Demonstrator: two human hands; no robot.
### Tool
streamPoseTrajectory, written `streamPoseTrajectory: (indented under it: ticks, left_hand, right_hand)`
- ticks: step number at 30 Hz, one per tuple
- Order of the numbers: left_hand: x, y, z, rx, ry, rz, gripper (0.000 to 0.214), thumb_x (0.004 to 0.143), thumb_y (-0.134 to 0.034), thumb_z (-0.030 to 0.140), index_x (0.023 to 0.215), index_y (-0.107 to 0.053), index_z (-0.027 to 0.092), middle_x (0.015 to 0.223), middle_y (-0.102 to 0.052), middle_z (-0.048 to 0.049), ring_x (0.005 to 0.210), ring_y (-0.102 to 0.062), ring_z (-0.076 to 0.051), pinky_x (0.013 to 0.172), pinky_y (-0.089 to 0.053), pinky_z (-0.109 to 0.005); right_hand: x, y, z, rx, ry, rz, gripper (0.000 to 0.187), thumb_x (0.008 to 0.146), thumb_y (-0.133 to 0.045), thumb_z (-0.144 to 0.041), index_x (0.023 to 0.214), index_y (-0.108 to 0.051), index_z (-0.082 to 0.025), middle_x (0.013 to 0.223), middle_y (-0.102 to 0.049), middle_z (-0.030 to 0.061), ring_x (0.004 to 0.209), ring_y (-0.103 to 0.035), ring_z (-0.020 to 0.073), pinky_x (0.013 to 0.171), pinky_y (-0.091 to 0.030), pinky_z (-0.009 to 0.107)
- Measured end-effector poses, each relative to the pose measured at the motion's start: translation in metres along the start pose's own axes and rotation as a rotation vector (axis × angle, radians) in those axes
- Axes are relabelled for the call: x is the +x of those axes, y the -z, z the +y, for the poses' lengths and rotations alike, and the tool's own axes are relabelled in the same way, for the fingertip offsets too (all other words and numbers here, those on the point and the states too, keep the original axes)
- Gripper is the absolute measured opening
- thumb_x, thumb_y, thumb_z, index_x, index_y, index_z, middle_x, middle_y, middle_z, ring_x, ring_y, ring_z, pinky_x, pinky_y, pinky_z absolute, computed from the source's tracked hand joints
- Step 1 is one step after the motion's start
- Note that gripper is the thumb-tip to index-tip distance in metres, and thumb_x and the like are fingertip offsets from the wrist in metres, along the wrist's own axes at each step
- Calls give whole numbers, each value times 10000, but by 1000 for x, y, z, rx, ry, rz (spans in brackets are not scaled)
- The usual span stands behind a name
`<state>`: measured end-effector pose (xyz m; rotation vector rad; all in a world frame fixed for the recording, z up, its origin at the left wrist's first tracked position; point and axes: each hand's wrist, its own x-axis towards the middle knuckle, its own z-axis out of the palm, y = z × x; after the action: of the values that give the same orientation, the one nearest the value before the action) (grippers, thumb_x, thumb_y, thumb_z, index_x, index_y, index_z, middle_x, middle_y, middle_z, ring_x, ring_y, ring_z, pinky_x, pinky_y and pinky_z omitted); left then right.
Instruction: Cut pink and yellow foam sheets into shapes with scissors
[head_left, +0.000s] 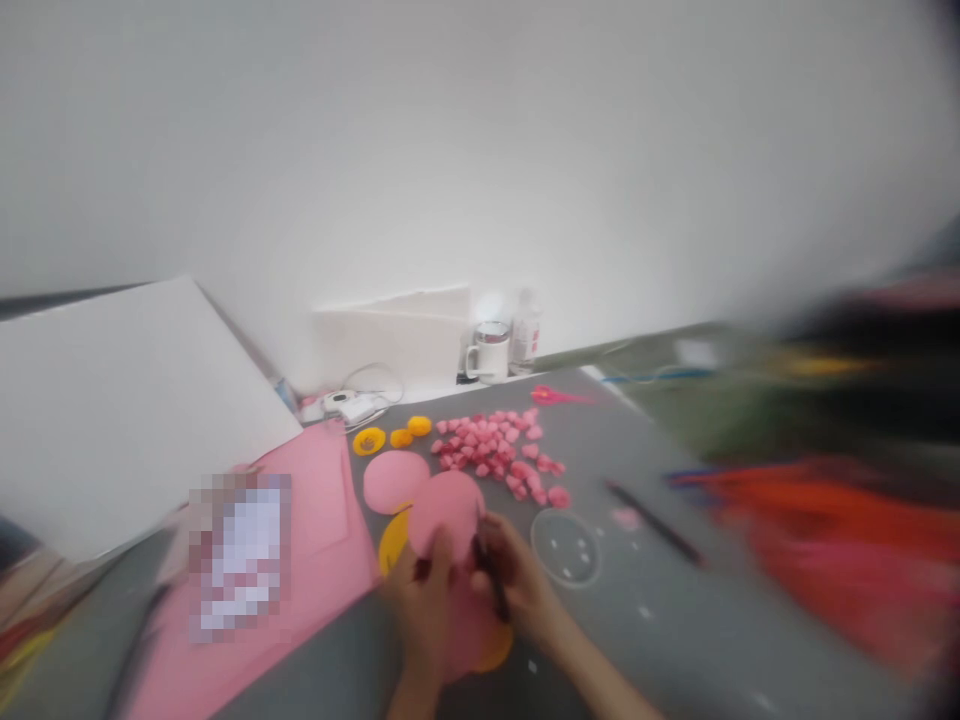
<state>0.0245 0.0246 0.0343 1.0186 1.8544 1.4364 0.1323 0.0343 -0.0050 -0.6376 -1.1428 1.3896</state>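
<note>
My left hand (427, 575) is closed on a round piece of pink paper (446, 505), its fingers pinching the lower part. My right hand (517, 575) is beside the paper's right edge, closed around a dark slender tool (493, 580), too blurred to name. More pink paper and some yellow paper (495, 650) show beneath the hands. Behind them lie another pink paper circle (395, 482) and a yellow paper piece (393, 543). A heap of small pink folded pieces (487, 443) is spread beyond, with several yellow pieces (401, 438) to its left.
Right of my hands lie a clear round disc (566, 548) and a dark pen-like stick (656, 523). Pink scissors (555, 396) lie farther back, near a lidded mug (491, 352) and bottle (526, 332). Pink sheets (322, 560) and a white board (142, 410) are at left.
</note>
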Motion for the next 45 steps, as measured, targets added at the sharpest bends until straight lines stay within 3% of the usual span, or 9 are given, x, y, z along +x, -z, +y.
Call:
streamPoseTrajectory:
  ticks: [9, 15, 24, 30, 38, 45]
  left_hand:
    - [-7, -4, 8, 30, 2, -24, 466, 642, -553, 595, 469, -483, 168, 425, -458, 7, 444, -424, -122, 440, -345, -234]
    - [-7, -3, 7, 53, -7, -31, 497, 643, -540, 628, 473, -502, 163, 424, -468, -1, 453, -428, -127, 438, -349, -234]
    - [-7, -2, 12, -19, -33, -16, 513, 613, -572, 648, 466, -531, 158, 430, -504, -9, 447, -463, -133, 431, -364, -233]
    - [-5, -3, 5, 16, -26, -59, 453, 649, -574, 590, 548, -571, 148, 493, -546, -18, 505, -497, -149, 475, -385, -244]
    - [-1, -1, 17, -26, 26, -108, 404, 590, -611, 547, 495, -522, 164, 454, -498, 8, 458, -450, -127, 451, -356, -246]
    - [1, -1, 8, -82, -2, -77, 403, 644, -593, 533, 503, -526, 161, 446, -489, 13, 454, -455, -122, 452, -376, -236]
  right_hand:
    - [4, -3, -9, -6, 16, 12, 525, 690, -696, -492, 1099, -492, -235, 863, -623, 64, 894, -581, 226, 667, -479, 289]
    - [6, -3, -12, -53, 30, -9, 348, 711, -683, -471, 914, -558, -217, 808, -620, 32, 765, -581, 170, 691, -468, 263]
    - [5, -6, -18, -107, 37, 19, 316, 738, -647, -481, 858, -562, -202, 689, -584, 7, 628, -538, 136, 547, -438, 217]
    - [4, -4, -13, -104, 26, 11, 326, 733, -653, -483, 873, -545, -209, 697, -596, 16, 667, -567, 162, 568, -447, 238]
    - [8, 6, -14, -35, -13, -31, 384, 682, -713, -455, 917, -519, -221, 676, -578, 4, 663, -558, 168, 599, -442, 261]
    - [7, 5, -15, -62, -28, -25, 387, 661, -711, -492, 876, -545, -216, 673, -552, 6, 710, -540, 178, 589, -431, 247]
